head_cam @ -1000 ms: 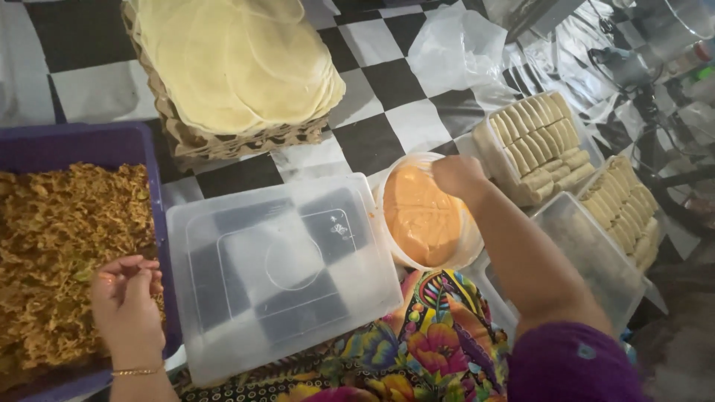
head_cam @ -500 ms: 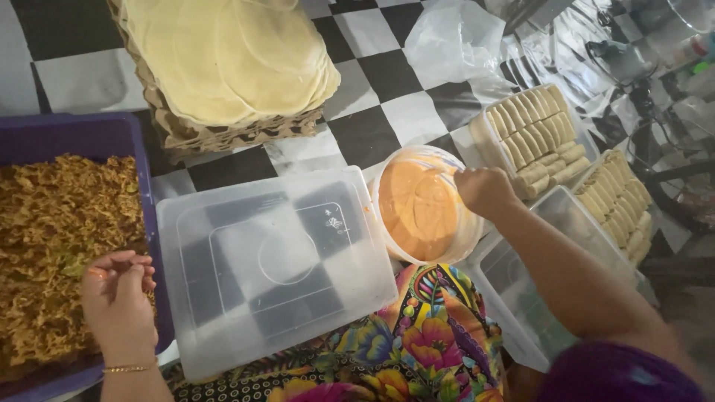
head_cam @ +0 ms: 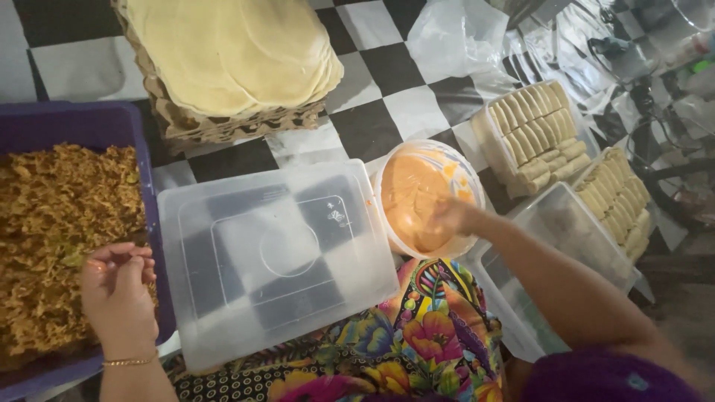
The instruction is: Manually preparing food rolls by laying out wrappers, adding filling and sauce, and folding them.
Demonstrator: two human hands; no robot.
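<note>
My left hand (head_cam: 118, 286) hovers over the shredded golden-brown filling (head_cam: 59, 223) in the purple tray (head_cam: 71, 123), fingers loosely curled and pinched just above it. My right hand (head_cam: 450, 217) reaches into the round white tub of orange sauce (head_cam: 417, 195), fingertips dipped at its right side and blurred. A clear plastic lid (head_cam: 272, 257) lies flat between the two hands.
A stack of thin pale wrappers (head_cam: 231, 48) rests on a woven basket at the top. Clear containers of rolled pastries (head_cam: 536, 138) (head_cam: 618, 197) stand at the right, with another clear container (head_cam: 566, 238) under my right forearm. A crumpled plastic bag (head_cam: 462, 33) lies on the checkered floor.
My right hand has moved from the tub's upper right rim down into the orange sauce. My left hand has stayed over the filling.
</note>
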